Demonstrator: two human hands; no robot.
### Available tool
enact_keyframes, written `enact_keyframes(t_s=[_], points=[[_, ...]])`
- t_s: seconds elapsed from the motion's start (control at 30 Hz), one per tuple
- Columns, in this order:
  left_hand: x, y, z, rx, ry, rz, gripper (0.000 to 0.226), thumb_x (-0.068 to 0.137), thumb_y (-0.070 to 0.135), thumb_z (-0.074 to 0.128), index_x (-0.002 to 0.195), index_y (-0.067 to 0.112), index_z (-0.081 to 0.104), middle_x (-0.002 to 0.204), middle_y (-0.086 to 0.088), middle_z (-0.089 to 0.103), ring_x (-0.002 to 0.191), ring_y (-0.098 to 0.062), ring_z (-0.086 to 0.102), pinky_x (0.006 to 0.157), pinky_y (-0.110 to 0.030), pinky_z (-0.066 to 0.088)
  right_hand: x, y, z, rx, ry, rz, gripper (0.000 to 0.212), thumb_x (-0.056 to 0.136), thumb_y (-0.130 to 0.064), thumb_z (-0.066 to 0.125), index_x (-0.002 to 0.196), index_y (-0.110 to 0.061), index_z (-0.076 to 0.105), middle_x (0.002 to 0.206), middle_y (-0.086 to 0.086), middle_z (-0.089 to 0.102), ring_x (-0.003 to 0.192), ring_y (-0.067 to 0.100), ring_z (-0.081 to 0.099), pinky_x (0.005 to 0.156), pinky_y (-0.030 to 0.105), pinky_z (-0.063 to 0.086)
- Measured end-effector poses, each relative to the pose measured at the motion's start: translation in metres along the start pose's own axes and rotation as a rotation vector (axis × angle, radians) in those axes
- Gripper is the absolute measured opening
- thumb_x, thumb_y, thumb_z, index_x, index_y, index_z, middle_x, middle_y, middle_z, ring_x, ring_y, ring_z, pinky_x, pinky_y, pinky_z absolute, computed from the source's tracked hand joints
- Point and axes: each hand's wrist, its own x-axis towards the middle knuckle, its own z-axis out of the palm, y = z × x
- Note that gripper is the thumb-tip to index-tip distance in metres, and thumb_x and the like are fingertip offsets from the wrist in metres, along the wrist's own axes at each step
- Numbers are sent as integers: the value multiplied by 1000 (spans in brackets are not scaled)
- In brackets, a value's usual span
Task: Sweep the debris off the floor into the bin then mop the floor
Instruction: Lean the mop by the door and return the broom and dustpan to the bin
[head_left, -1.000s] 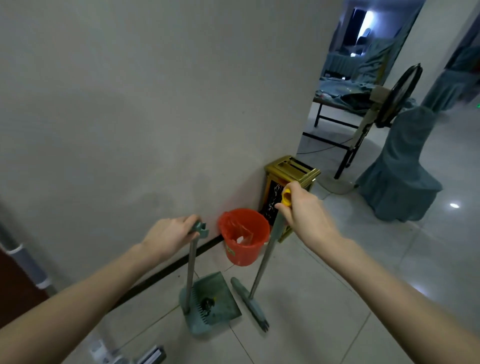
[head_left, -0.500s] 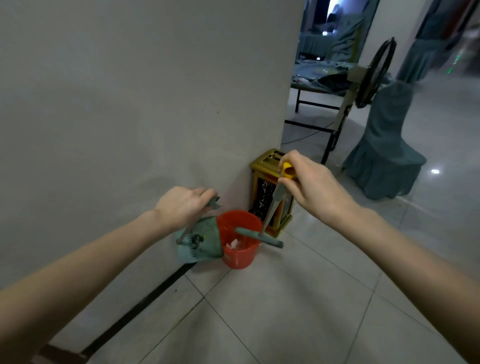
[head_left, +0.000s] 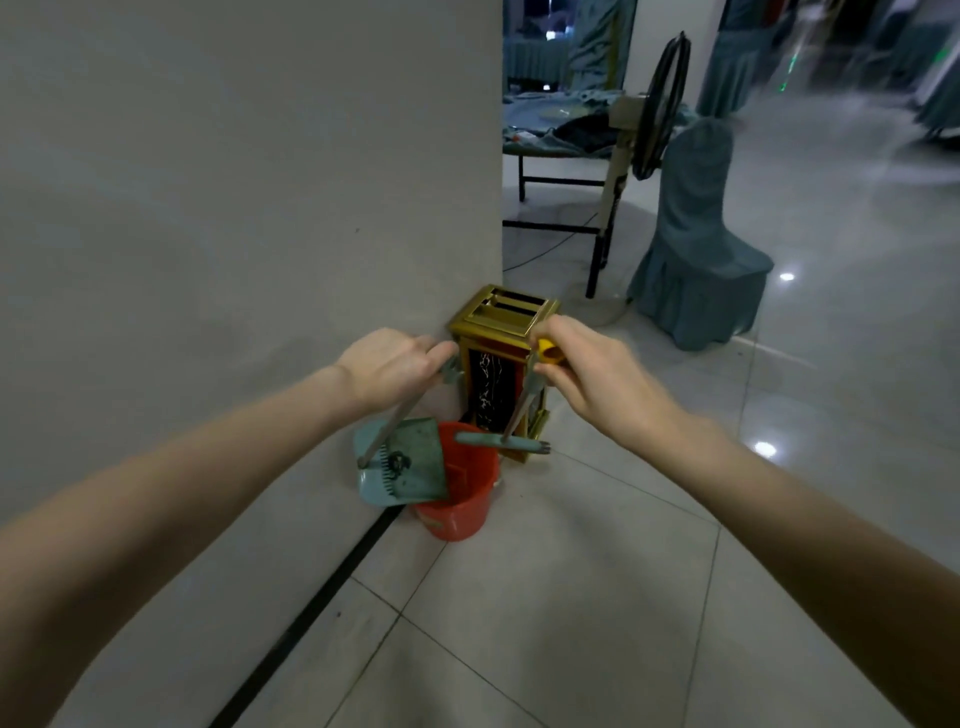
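My left hand (head_left: 388, 367) grips the top of the handle of a teal dustpan (head_left: 410, 462). The pan hangs tilted over the left rim of a small red bucket (head_left: 460, 512) that stands on the tiled floor beside the wall. A dark clump of debris lies by the pan's comb teeth. My right hand (head_left: 592, 376) holds the yellow-tipped handle of a teal broom (head_left: 501, 441). The broom head hovers level over the bucket's far rim. Part of the bucket's inside is hidden by the pan.
A gold and black bin (head_left: 501, 358) stands against the wall corner just behind the bucket. Further right are a standing fan (head_left: 657, 106), a chair in a teal cover (head_left: 696, 244) and a draped table (head_left: 558, 127). A white wall (head_left: 234, 208) fills the left.
Both tools were lifted from the floor to the bucket. The dustpan has tipped over the rim and the broom head has risen above it. My view has moved closer.
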Motion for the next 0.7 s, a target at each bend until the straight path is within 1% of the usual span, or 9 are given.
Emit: enact_keyframes(t_s=[0.2,0.37,0.43,0.5,0.63,0.7], points=[[10,4,16,20,-64,-67,26,99,27,42,115,7,50,93,-11,63,75,-35,63,55,-44,49,-2,5,3,2,6,36,21,95,-20,57,114,-17,49,105,0,57,88,21,59,74,42,52],[-7,-8,17,14,-66,-113,31,99,31,44,118,9,51,98,-11,65,79,-37,63,57,-43,48,5,3,-3,0,11,50,22,95,-23,57,115,-17,49,105,1,58,89,21,62,76,42,54],[-17,-14,12,16,-53,-132,32,99,33,44,119,9,51,99,-11,65,79,-37,64,56,-42,46,14,-1,-5,7,18,33,23,96,-24,57,115,-16,48,103,0,58,89,21,61,75,39,52],[-29,-17,5,8,-39,-148,34,98,34,46,120,9,52,99,-12,66,78,-37,64,55,-42,46,24,-9,-6,7,25,-2,24,96,-24,58,115,-14,48,100,0,56,88,21,58,73,34,47],[-58,-24,-12,3,-27,-190,39,97,37,49,124,9,51,105,-13,66,80,-38,64,58,-42,47,45,-27,-9,-1,42,-60,29,95,-25,60,116,-10,48,99,6,58,88,27,58,74,42,48],[-72,-26,-21,-3,-37,-224,41,97,37,49,127,9,50,108,-13,65,81,-38,64,59,-43,49,55,-37,-10,14,73,-79,30,93,-27,62,115,-9,49,97,6,57,88,28,57,74,42,47]])
